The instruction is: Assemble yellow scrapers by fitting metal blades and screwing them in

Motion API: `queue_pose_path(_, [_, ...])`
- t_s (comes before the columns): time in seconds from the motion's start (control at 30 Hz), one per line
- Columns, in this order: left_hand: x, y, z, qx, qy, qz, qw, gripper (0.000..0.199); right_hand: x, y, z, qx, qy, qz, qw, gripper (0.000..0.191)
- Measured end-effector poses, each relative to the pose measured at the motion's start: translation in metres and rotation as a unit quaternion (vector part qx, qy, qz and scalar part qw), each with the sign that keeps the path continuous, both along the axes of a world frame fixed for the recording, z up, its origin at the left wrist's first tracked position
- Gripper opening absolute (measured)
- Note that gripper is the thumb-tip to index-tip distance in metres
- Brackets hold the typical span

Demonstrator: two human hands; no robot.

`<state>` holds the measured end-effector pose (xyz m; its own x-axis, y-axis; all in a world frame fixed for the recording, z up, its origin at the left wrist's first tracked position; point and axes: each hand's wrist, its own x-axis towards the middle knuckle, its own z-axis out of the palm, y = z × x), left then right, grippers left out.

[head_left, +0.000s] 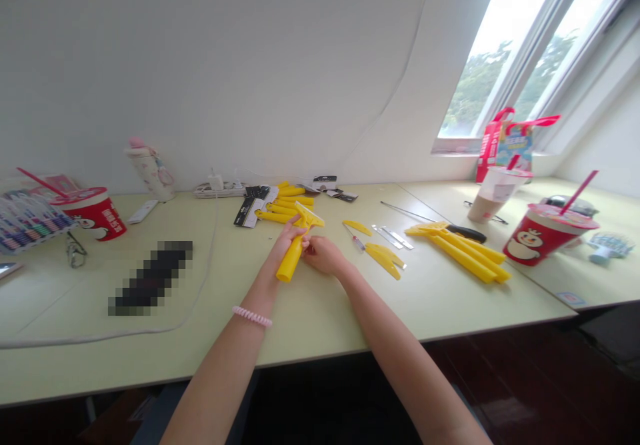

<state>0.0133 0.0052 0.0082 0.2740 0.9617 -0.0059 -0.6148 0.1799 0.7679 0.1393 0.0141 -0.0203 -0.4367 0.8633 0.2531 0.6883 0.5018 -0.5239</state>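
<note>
My left hand [285,241] is wrapped round a yellow scraper [289,262], its wide head up and its handle end pointing down toward me. Close beside the scraper's head is my right hand [324,256], fingers curled in a pinch; whatever they hold is hidden. To the right on the table lie yellow plastic covers [384,258], a small screwdriver [359,244] and several flat metal blades [393,237]. Farther right, several yellow scrapers [465,253] are stacked near a long screwdriver with a black handle [467,233].
Behind my hands lie more yellow scrapers [280,213] and black-and-white packages [249,209]. Red cups stand left [103,213] and right [537,237], with a clear cup [493,195] nearby. A white cable [200,292] crosses the table's left part. Pens [33,222] stand far left.
</note>
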Motion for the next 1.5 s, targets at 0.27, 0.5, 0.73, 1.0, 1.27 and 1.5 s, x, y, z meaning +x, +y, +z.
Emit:
queue_pose_path(0.27, [0.0,0.0,0.001,0.002,0.015,0.006,1.0,0.071,-0.005,-0.005,0.0,0.024,-0.045,-0.024,0.998,0.01])
queue_pose_path(0.5, [0.0,0.002,-0.002,0.001,-0.003,0.005,1.0,0.069,-0.005,-0.002,-0.001,0.014,-0.079,-0.041,0.996,0.013])
queue_pose_path(0.73, [-0.001,-0.003,0.002,-0.023,0.025,0.024,0.999,0.068,0.013,0.005,0.007,-0.036,-0.046,-0.082,0.995,0.013])
queue_pose_path(1.0, [-0.004,0.004,-0.005,-0.03,0.028,0.024,0.999,0.067,0.013,0.007,0.002,-0.025,-0.063,-0.097,0.993,0.01])
queue_pose_path(1.27, [-0.008,0.002,0.0,-0.02,0.042,0.026,0.999,0.067,0.024,0.011,-0.002,-0.026,-0.003,-0.075,0.997,0.013])
queue_pose_path(1.5, [-0.012,0.002,0.002,-0.017,0.044,0.028,0.998,0.065,0.02,0.008,0.002,-0.029,-0.032,-0.148,0.988,0.017])
